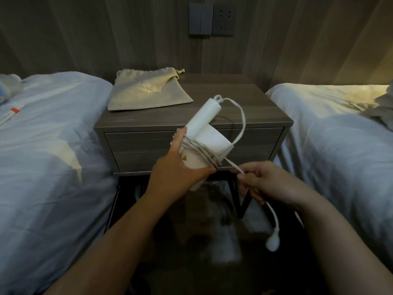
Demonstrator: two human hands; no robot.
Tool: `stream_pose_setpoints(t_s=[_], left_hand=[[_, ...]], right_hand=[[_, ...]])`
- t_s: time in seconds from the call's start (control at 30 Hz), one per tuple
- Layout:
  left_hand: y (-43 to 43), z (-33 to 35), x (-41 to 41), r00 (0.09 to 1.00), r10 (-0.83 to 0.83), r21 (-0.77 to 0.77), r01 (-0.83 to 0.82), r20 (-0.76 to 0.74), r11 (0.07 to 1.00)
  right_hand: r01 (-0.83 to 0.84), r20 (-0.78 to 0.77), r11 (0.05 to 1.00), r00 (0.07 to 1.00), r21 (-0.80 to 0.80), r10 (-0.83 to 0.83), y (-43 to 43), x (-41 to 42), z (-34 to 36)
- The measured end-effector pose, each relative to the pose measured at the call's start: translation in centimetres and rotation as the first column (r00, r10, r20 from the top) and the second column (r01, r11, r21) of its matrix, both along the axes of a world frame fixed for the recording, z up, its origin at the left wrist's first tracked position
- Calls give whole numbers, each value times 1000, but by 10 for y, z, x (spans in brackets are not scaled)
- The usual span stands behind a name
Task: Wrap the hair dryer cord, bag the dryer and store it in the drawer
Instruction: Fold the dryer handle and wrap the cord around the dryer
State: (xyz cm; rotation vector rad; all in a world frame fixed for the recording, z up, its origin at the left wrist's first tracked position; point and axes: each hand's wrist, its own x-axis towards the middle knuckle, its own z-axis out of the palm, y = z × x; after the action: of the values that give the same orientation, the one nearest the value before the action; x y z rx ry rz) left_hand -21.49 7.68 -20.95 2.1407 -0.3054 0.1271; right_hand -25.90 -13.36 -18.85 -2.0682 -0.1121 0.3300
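Observation:
My left hand (177, 169) grips the white hair dryer (209, 138) in the air in front of the nightstand, its folded handle pointing up and back. Several turns of the white cord (204, 153) lie around the dryer's body, and a loose loop arcs out to the right. My right hand (264, 180) pinches the cord just right of the dryer. The cord's tail hangs below that hand, ending in the white plug (272, 243). A beige drawstring bag (146, 90) lies flat on the nightstand top, back left. The drawer (138, 145) below is closed.
The wooden nightstand (244, 103) stands between two beds with white bedding, one on the left (53, 156) and one on the right (340, 135). A switch and socket plate (211, 19) is on the wood-panel wall behind. Dark floor lies below my arms.

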Motion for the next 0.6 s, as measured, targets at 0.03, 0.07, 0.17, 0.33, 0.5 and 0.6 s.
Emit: stream_pose_setpoints(t_s=[0.03, 0.07, 0.17, 0.33, 0.5, 0.6], left_hand=[[1, 1, 1, 1000, 20, 30, -20, 15, 999], [2, 1, 2, 999, 36, 67, -37, 25, 997], [2, 1, 3, 997, 60, 202, -70, 55, 977], [0, -2, 2, 997, -2, 349, -23, 72, 937], [2, -5, 3, 997, -74, 427, 60, 17, 902], [3, -8, 5, 994, -106, 479, 91, 4, 873]], right_hand=[[-47, -17, 996, 999, -79, 46, -1, -2, 3], [-92, -29, 983, 996, -158, 88, -2, -5, 6], [-126, 23, 963, 991, -239, 136, -2, -12, 16], [-157, 88, 970, 980, -188, 176, 8, -18, 25], [-268, -48, 962, 961, 60, 271, -5, -15, 18], [-178, 66, 984, 982, -22, 179, -5, -13, 14]])
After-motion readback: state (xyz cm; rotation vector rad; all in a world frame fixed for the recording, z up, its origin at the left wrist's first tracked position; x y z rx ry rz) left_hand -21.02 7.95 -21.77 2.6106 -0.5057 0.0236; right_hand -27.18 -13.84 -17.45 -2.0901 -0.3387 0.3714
